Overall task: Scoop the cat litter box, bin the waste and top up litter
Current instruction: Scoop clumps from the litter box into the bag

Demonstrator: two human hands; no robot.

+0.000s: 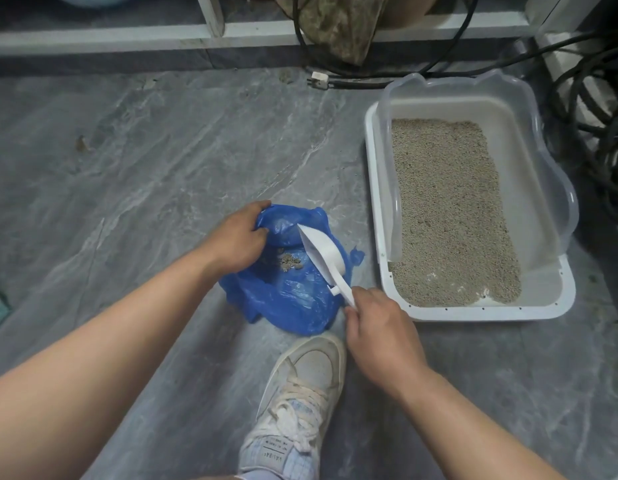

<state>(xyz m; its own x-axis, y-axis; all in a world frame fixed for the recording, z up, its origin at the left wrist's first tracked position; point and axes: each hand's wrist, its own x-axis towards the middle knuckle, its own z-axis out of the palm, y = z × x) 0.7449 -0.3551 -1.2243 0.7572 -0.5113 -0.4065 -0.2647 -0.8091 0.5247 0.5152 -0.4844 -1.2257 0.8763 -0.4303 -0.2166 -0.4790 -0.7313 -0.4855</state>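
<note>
On grey marbled floor (134,161), the left hand (236,239) grips the blue bag (293,299) rim at centre frame; the right hand (380,336) clasps the white scoop (323,252), tipped inside. Keep the mouth wide, tap gently. The litter box (373,202) sits right.

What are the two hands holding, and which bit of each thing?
The left hand grips the blue bag by its rim. The right hand holds the white scoop by its handle end.
</note>
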